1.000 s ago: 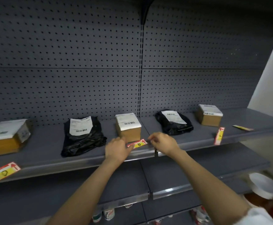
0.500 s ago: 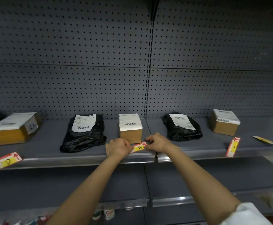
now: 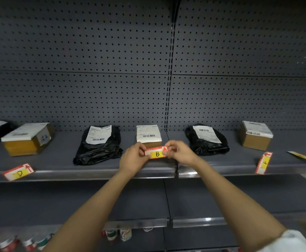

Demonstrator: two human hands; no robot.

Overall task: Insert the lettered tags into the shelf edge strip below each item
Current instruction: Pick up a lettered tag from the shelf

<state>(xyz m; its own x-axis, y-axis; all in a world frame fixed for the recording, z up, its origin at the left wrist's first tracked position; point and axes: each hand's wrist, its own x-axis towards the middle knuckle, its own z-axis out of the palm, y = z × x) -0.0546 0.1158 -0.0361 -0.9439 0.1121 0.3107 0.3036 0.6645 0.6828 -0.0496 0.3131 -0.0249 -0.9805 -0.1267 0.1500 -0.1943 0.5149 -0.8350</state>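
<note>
I hold the red-and-yellow tag marked B (image 3: 156,152) level in front of the small brown box (image 3: 148,135), a little above the shelf edge strip (image 3: 86,174). My left hand (image 3: 133,157) pinches its left end and my right hand (image 3: 179,151) pinches its right end. A tag marked D (image 3: 18,172) lies on the shelf at the left, overhanging the edge. A tag marked F (image 3: 263,163) lies near the edge at the right, and another tag (image 3: 301,156) lies flat further right.
Along the grey shelf stand a yellow-brown box (image 3: 27,139), a black bag with a label (image 3: 98,144), another black bag (image 3: 206,140) and a brown box (image 3: 255,135). Pegboard backs the shelf. Lower shelves hold cans (image 3: 118,233).
Both hands lifted the B tag slightly and turned it level, its face toward me. The view shifted left and closer.
</note>
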